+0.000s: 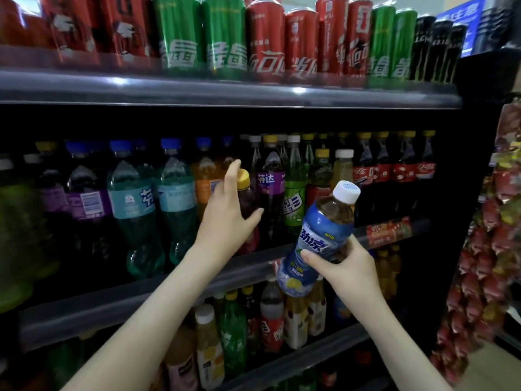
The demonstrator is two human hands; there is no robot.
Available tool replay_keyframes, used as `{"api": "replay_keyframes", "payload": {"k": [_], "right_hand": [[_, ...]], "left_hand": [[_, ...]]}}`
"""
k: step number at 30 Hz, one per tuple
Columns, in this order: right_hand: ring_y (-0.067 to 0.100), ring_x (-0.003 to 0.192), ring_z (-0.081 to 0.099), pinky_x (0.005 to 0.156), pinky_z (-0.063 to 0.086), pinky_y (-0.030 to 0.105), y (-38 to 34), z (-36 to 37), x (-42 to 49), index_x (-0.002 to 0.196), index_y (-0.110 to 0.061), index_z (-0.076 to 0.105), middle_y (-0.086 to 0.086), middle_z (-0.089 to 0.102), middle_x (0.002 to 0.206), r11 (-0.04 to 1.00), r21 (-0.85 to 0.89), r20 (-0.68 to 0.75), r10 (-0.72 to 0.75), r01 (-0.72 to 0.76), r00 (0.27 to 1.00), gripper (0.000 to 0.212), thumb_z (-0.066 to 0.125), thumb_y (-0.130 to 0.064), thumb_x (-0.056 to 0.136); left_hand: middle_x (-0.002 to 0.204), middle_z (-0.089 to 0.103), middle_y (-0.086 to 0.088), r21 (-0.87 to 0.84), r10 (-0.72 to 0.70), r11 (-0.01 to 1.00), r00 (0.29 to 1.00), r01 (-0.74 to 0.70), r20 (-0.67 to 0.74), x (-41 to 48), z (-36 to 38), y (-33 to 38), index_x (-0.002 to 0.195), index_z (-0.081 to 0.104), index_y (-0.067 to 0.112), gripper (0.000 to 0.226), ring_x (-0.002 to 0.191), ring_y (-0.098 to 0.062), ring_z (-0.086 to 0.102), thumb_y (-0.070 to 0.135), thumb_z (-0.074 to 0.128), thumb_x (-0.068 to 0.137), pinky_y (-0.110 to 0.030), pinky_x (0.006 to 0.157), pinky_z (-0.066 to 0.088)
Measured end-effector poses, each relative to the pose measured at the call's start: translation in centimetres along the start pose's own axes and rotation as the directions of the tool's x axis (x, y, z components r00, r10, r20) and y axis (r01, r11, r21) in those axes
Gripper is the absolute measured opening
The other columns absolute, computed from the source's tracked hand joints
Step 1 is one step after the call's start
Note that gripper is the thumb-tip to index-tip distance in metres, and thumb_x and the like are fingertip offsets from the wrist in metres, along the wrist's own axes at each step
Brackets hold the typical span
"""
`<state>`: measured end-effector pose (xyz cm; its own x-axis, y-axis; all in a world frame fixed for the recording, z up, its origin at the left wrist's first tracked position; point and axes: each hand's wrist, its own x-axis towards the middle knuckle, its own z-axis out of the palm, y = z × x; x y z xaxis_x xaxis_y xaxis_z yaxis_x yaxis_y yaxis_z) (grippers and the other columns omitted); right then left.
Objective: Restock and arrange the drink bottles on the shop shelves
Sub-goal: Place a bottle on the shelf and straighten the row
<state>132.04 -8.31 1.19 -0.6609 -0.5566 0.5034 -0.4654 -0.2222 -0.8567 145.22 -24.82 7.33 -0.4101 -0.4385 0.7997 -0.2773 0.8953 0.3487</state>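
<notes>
Two bottles are in hand: the left hand (228, 218) cups a dark yellow-capped bottle (248, 198) at the middle shelf's (112, 303) front edge, thumb round it, most fingers hidden behind it. The right hand (346, 263) grips a tilted blue-labelled bottle (324, 230) just before that edge, its base overlapping blurred bottles below.

The see-through plastic bottle with a blue wrap (321, 235) has brown drink inside. The right hand (346, 266) holds it up in the air. It leans, with its white cap (346, 192) up above the fingers (313, 259) and its round bottom just below them. The dark plastic bottle with a yellow cap (249, 198) stands up on the shelf (112, 300). The left hand (225, 218) holds it, thumb across its front, and the cap sits beside the top finger
</notes>
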Motion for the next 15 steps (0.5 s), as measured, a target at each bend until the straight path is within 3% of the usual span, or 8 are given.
{"api": "replay_keyframes", "payload": {"k": [2,5,10,12,15], "right_hand": [[-0.011,0.089,0.063,0.07,0.051,0.009,0.0,-0.2,-0.6,0.099,-0.04,0.06,-0.025,0.069,0.091,1.0,-0.017,0.014,0.011,-0.01,1.0,0.044,0.085,-0.02,0.068],[-0.011,0.089,0.063,0.071,0.051,0.01,0.0,-0.5,-1.8,0.102,-0.04,0.06,-0.027,0.069,0.091,0.999,-0.037,0.038,0.018,-0.017,0.999,0.047,0.085,-0.022,0.068],[-0.013,0.091,0.061,0.069,0.048,0.006,0.3,-1.1,-3.7,0.111,-0.031,0.06,-0.022,0.067,0.099,0.999,-0.031,0.098,0.043,-0.04,0.994,0.05,0.084,-0.019,0.069],[-0.011,0.093,0.061,0.073,0.05,0.008,1.0,-1.2,-4.3,0.112,-0.032,0.06,-0.021,0.068,0.1,0.998,-0.04,0.13,0.058,-0.053,0.99,0.05,0.084,-0.02,0.07],[-0.008,0.093,0.063,0.077,0.052,0.014,2.4,-0.9,-5.9,0.112,-0.031,0.06,-0.019,0.069,0.101,0.994,-0.029,0.205,0.11,-0.107,0.972,0.049,0.083,-0.016,0.071]], "left_hand": [[0.129,0.05,-0.011,0.06,-0.088,0.995,0.995,0.085,0.055,-0.1,-0.5,0.0,0.144,0.009,0.029,0.085,0.102,-0.032,0.058,0.037,0.069,0.084,-0.03,0.075,0.043],[0.121,0.053,-0.009,0.094,-0.096,0.991,0.995,0.093,0.032,-1.0,-1.3,0.5,0.139,0.017,0.023,0.079,0.092,-0.036,0.061,0.04,0.069,0.083,-0.031,0.068,0.04],[0.112,0.055,-0.011,0.015,0.087,0.996,0.987,-0.086,-0.136,-4.5,-2.8,2.8,0.13,0.022,0.025,0.076,0.086,-0.032,0.062,0.033,0.076,0.078,-0.027,0.065,0.044],[0.11,0.052,-0.004,-0.039,0.116,0.991,0.966,-0.129,-0.231,-6.1,-4.3,4.3,0.127,0.023,0.025,0.075,0.085,-0.021,0.06,0.034,0.077,0.075,-0.026,0.067,0.05],[0.108,0.033,0.019,-0.112,0.081,0.987,0.95,-0.119,-0.3,-9.8,-7.0,5.9,0.123,0.025,0.022,0.077,0.089,0.007,0.049,0.031,0.08,0.07,-0.007,0.072,0.047]]}}
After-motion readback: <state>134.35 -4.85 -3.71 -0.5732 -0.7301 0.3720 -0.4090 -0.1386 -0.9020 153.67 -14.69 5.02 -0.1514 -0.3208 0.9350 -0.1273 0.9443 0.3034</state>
